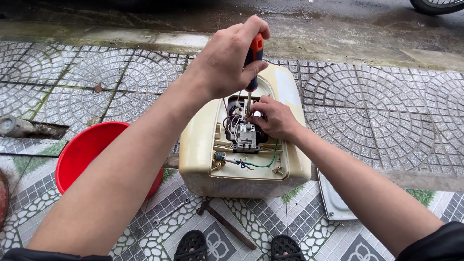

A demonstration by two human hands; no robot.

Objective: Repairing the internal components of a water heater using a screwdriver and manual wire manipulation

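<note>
Upright on the cream plastic water-heater casing's (198,145) grey terminal block (245,137), the orange-and-black-handled screwdriver (251,72) sits clamped in the left hand (227,58); the right hand (274,118) pinches beside its tip. A slip could gouge those fingers or nick the green wire (270,159).

i am working outdoors at a pavement edge beside a street, not in a fitted workshop. patterned paving tiles (377,116) are lying under me, a wet kerb (145,36) and roadway are running ahead, and a vehicle tyre (437,5) is showing at the top. a red basin (84,150) and loose hand tools (227,224) are lying on the ground.
</note>
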